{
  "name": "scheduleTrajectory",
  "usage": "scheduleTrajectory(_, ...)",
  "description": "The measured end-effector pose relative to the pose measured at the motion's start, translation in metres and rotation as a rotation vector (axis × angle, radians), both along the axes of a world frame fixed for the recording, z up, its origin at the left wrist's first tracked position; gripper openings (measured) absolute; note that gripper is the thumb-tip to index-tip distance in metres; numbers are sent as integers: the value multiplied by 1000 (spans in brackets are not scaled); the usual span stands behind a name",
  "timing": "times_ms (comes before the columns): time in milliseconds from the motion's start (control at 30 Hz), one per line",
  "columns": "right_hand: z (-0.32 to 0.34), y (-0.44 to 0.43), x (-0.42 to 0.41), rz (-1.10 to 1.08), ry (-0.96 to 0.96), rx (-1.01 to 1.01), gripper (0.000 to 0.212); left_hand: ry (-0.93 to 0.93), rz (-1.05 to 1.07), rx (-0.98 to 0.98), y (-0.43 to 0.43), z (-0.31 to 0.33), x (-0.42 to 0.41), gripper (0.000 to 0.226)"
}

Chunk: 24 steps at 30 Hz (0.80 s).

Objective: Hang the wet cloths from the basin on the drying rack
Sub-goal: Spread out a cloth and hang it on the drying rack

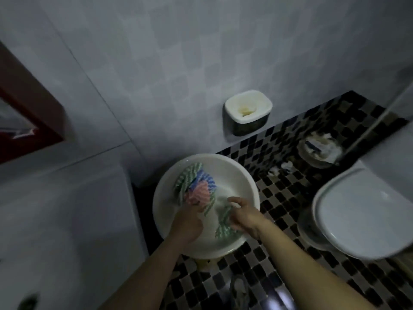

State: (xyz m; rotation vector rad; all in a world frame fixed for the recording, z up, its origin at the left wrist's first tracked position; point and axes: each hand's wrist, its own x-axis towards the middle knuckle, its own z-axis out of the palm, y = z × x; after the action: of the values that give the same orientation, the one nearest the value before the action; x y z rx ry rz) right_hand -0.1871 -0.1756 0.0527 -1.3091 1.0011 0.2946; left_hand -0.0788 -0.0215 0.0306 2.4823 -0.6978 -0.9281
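Note:
A white round basin (237,173) stands on the checkered floor and holds several wet striped cloths. A green, blue and pink bundle (196,184) lies at its left side. A green striped cloth (224,224) lies near the front, under my hands. My left hand (190,222) reaches into the basin and grips the edge of the pink cloth. My right hand (245,217) hovers over the green cloth with fingers curled around part of it. No drying rack is in view.
A toilet with its lid down (362,211) stands to the right. A small bin with paper (319,148) sits behind it, with paper scraps on the floor. A wall-mounted white holder (248,110) hangs above the basin. A white appliance (67,220) fills the left.

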Motion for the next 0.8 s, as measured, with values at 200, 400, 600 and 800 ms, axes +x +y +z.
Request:
scheduleTrajectory(200, -41, 3, 35, 626, 214, -462, 52, -167, -99, 114, -25, -33, 27, 59)
scheduleTrajectory(400, -81, 7, 49, 469, 290, -617, 33, -282, -127, 255, -43, -62, 49, 52)
scheduleTrajectory(600, -73, 8, 59, -268, 114, -291, 10, 14, 592, -393, -22, -54, 72, 13)
scheduleTrajectory(800, -31, 11, 73, -603, -168, 259, 19, 329, 757, -744, -14, -4, 85, 32)
